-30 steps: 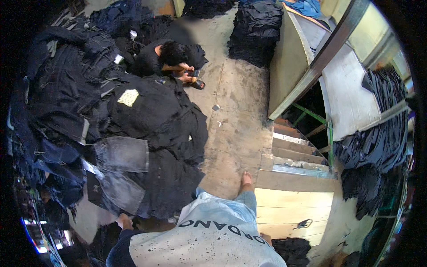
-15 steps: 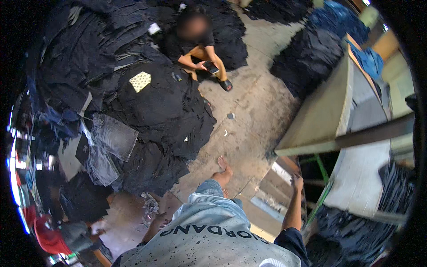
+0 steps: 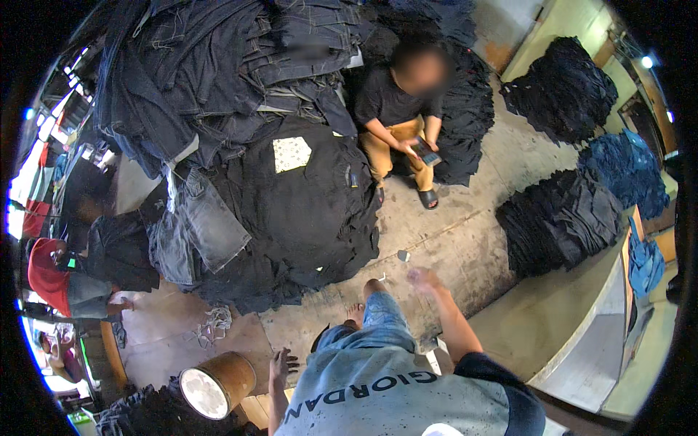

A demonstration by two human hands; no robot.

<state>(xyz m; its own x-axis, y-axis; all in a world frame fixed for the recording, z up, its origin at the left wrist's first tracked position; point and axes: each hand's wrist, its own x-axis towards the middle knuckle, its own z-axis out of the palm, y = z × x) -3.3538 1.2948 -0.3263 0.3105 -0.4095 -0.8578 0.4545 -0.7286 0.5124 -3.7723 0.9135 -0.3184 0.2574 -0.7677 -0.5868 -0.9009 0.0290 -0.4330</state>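
Note:
My left hand (image 3: 283, 365) hangs low beside my body, its fingers spread and nothing in them. In front of me, over the bare concrete floor, my right hand (image 3: 427, 280) is raised; motion smears its fingers and I make out no object there. It is nearest a small grey flat piece (image 3: 403, 256) lying on the floor. A big heap of black cloth (image 3: 298, 207) rises ahead on the left, with faded grey jeans (image 3: 207, 221) draped at its side and a pale patterned piece (image 3: 292, 155) on top.
A seated person (image 3: 396, 109) holds a phone (image 3: 426, 152) by the heap. Folded dark clothing stacks (image 3: 560, 221) and a curved panel (image 3: 552, 305) stand right. A brown drum (image 3: 231, 379) stands lower left; a person in red (image 3: 49, 272) is far left.
My view has swung to the right and up, bringing the drum into sight. My right hand has come forward off the right side; my left hand now shows its spread fingers.

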